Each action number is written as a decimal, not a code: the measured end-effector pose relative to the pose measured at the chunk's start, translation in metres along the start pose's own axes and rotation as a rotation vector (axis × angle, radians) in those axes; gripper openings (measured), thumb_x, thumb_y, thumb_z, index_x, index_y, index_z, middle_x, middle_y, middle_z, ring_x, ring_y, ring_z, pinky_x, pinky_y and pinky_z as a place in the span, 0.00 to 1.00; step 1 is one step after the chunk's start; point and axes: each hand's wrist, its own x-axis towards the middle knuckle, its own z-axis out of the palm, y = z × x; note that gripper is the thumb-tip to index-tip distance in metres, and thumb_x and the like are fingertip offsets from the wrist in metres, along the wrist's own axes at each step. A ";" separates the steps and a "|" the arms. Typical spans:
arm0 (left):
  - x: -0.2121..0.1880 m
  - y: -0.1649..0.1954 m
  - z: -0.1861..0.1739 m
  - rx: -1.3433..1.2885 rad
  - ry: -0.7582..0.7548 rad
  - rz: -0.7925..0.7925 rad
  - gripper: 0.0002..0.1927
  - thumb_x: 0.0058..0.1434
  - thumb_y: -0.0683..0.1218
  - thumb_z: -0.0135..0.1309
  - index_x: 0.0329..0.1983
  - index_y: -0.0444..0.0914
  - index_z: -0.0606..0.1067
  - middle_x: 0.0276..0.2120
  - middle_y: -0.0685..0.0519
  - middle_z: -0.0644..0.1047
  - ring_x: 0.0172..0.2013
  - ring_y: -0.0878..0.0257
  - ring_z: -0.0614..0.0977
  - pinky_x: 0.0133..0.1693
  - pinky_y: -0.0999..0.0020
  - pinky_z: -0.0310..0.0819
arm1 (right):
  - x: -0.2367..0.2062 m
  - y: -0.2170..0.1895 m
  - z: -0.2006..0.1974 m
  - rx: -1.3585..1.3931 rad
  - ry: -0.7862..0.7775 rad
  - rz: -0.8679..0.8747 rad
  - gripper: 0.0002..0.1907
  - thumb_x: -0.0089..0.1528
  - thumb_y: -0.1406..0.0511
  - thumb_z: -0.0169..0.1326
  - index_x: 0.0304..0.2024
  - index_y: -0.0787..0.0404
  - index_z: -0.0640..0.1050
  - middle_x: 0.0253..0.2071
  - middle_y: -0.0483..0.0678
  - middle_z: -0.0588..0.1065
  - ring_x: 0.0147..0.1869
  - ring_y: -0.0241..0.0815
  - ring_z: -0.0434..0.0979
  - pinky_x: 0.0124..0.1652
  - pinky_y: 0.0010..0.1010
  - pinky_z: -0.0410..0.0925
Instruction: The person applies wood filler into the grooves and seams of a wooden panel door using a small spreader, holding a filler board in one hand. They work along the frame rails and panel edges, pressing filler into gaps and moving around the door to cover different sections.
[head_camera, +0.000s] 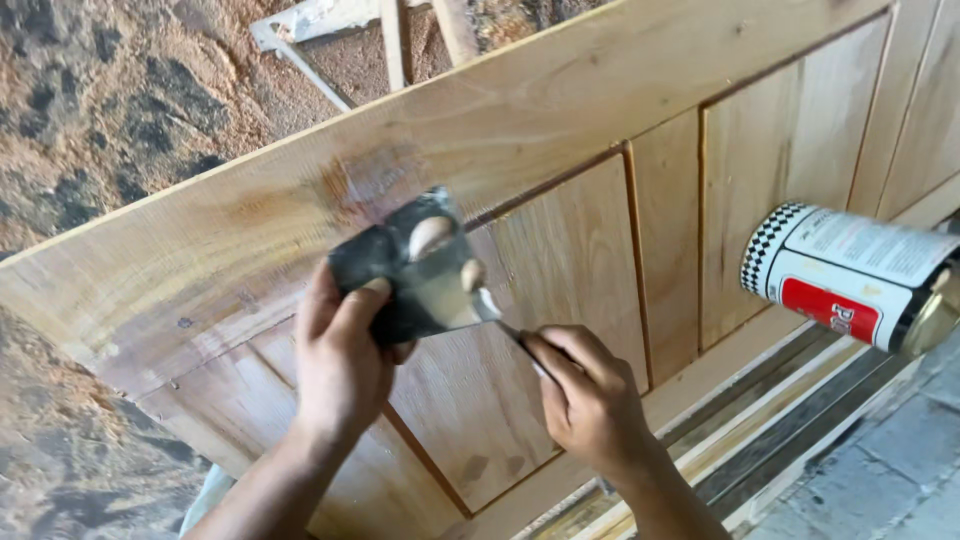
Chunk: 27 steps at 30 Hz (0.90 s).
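My left hand (340, 360) holds a dark flat plate (385, 268) smeared with beige filler paste, tilted above a panelled wooden door (560, 110). My right hand (590, 400) grips the thin handle of a small putty knife (500, 315), whose tip touches the paste at the plate's right edge. Both hands hover over a recessed door panel (560, 270). A patch of smeared filler (365, 175) shows on the door's upper rail, just above the plate.
A cylindrical tin (850, 275) with a checkered band and a red and white label lies on its side at the right, on the door's edge. Sawdust-covered ground (110, 100) lies beyond the door. Wooden slats (420, 30) stand at the top.
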 end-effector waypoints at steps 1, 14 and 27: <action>-0.001 0.006 -0.005 0.059 -0.021 0.038 0.12 0.64 0.36 0.43 0.51 0.34 0.69 0.30 0.50 0.74 0.19 0.66 0.71 0.19 0.71 0.65 | -0.007 0.000 -0.001 0.028 0.028 0.042 0.16 0.60 0.77 0.54 0.51 0.67 0.79 0.46 0.53 0.77 0.43 0.50 0.82 0.39 0.34 0.74; -0.068 0.053 -0.032 0.351 -0.209 0.130 0.09 0.67 0.36 0.43 0.49 0.32 0.69 0.31 0.49 0.74 0.21 0.66 0.71 0.21 0.71 0.64 | -0.108 -0.066 0.029 0.501 0.293 0.386 0.13 0.61 0.74 0.53 0.48 0.71 0.79 0.45 0.53 0.78 0.44 0.44 0.82 0.43 0.28 0.73; -0.050 0.148 -0.040 0.653 -0.214 -0.101 0.15 0.61 0.38 0.46 0.51 0.33 0.72 0.28 0.51 0.74 0.18 0.66 0.70 0.18 0.72 0.62 | -0.115 -0.172 0.126 0.870 0.599 0.927 0.07 0.61 0.72 0.57 0.42 0.69 0.78 0.32 0.49 0.78 0.37 0.35 0.75 0.39 0.28 0.71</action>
